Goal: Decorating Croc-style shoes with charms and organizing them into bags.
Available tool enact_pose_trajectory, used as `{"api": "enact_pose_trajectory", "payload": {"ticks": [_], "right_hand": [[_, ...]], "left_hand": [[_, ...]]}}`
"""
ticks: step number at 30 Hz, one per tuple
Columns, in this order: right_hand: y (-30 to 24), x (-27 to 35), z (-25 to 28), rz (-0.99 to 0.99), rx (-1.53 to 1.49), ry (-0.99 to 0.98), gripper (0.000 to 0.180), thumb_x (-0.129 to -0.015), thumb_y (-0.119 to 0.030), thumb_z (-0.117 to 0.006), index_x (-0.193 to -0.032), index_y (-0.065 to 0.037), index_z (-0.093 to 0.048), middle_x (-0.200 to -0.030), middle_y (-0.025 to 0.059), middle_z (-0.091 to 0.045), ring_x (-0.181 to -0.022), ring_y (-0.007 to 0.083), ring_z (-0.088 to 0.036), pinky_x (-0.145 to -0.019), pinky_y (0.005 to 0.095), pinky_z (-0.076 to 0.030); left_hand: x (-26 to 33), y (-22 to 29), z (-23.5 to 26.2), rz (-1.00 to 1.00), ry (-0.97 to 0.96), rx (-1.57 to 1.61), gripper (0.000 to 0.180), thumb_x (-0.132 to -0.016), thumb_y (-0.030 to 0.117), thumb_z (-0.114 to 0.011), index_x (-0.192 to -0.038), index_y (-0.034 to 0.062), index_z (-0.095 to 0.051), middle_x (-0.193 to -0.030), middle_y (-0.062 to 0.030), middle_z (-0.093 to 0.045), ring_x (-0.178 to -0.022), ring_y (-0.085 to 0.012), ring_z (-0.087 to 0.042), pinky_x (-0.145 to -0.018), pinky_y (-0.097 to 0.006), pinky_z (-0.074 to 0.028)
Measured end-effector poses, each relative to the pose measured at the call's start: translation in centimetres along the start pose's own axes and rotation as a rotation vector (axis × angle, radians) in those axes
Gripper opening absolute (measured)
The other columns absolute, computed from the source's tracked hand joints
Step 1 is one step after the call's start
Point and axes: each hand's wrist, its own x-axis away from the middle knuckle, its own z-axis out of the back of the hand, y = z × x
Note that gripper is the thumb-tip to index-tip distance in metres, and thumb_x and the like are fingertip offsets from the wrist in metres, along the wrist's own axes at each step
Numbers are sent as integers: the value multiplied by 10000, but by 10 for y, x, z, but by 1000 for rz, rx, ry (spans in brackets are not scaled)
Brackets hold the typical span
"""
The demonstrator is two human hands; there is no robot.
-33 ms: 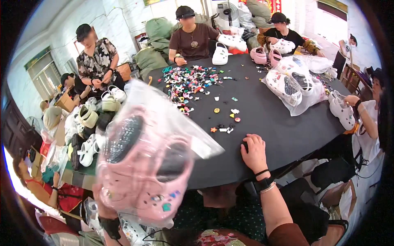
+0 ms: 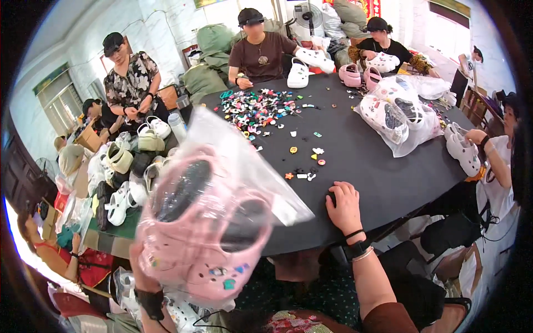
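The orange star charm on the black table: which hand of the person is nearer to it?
Right. The right hand rests flat on the black table, just right of and below the orange star charm. The left hand is off the table, holding the bagged pink clogs.

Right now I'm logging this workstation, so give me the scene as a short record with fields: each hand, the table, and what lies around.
left hand: hand holds up a clear plastic bag with a pair of pink clogs inside
right hand: hand rests flat on the table, holding nothing
table: round, black
on table: heap of small coloured charms, a few loose ones near the right hand; bagged white clogs
left of table: white and beige clogs piled
others: several people seated around the table
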Motion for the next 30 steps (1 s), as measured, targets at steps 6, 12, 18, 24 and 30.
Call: {"api": "enact_pose_trajectory", "payload": {"ticks": [6, 12, 18, 24, 30], "right_hand": [[4, 1, 7, -29, 3, -74, 247, -808, -130, -684, -1030, -45, -615, -1199, 128, -602, -1194, 323, -512, -980, 453, -392], [2, -2, 4, -36, -2, -73, 237, -810, -120, -676, -1027, -40, -624, -1195, 129, -606, -1196, 331, -509, -992, 456, -387], [0, -4, 6, -9, 30, -91, 236, -803, -94, -676, -1029, -49, -625, -1210, 127, -602, -1199, 328, -505, -984, 458, -398], [-52, -29, 30, 245, -517, -287, 155, -784, -88, -714, -919, -33, -662, -898, 114, -650, -880, 329, -618, -815, 396, -500], [-88, -45, 34, 355, -727, -427, 350, -799, -56, -675, -1147, -39, -639, -1184, 169, -619, -1050, 344, -607, -896, 397, -491]], "left_hand": [[-85, -32, -34, 318, -84, -211, 373, -860, 262, -646, -1135, 11, -625, -1073, -109, -682, -960, -221, -668, -858, -363, -543], [-138, -67, -23, 356, -203, -291, 325, -904, 238, -640, -1144, 19, -629, -1077, -72, -683, -972, -197, -658, -864, -350, -526], [-140, -88, -4, 258, -164, -194, 378, -933, 271, -648, -1196, 2, -606, -1108, -70, -662, -1021, -172, -626, -907, -328, -495], [-139, -86, -14, 189, -112, -363, 452, -916, 333, -687, -1191, -15, -598, -1097, -77, -655, -999, -164, -623, -869, -307, -499], [-140, -91, -10, 227, -124, -326, 454, -906, 355, -699, -1155, -13, -611, -1084, -70, -652, -972, -156, -625, -858, -297, -496]]}}
